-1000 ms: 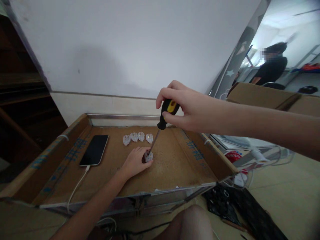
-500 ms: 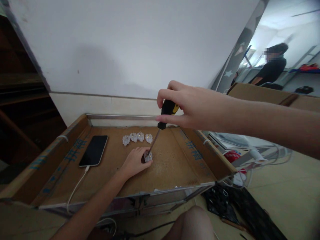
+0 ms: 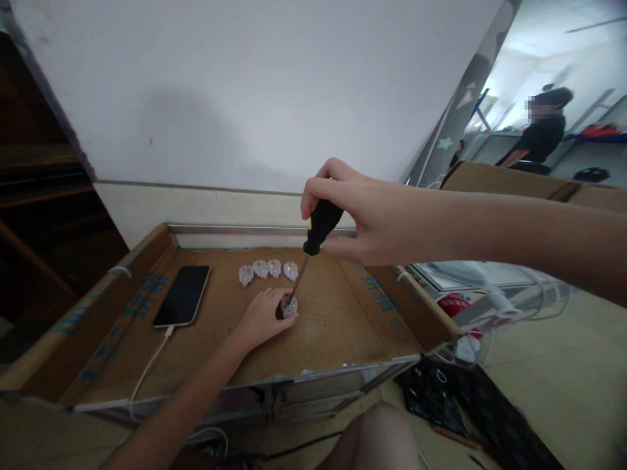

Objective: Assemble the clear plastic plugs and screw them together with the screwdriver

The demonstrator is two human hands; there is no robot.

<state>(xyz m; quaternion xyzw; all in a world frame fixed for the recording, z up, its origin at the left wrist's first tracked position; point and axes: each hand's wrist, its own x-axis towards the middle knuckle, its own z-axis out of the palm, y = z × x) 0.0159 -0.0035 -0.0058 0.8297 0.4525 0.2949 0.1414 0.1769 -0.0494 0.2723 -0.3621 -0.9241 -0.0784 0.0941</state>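
Note:
My right hand (image 3: 343,212) grips the black and yellow handle of a screwdriver (image 3: 322,225), whose thin shaft slants down and to the left. Its tip meets a small clear plastic piece (image 3: 290,308) on the cardboard; the exact contact point is too small to make out. Thumb and fingers of my left hand (image 3: 267,316) close around that piece and hold it down. Just behind stand several similar clear pieces in a row, the leftmost clear piece (image 3: 245,275) and the rightmost clear piece (image 3: 290,270) among them.
A phone (image 3: 182,296) with a white charging cable (image 3: 151,362) lies to the left on the cardboard-lined table (image 3: 337,326). Raised cardboard sides edge the table. A white wall rises behind. To the right are a cardboard box (image 3: 514,183), cables and black bags (image 3: 435,391). A person (image 3: 543,134) is in the background.
My right hand has turned on the screwdriver handle, fingers and thumb shifting position, and the handle has rotated. My left hand still holds the clear piece in place.

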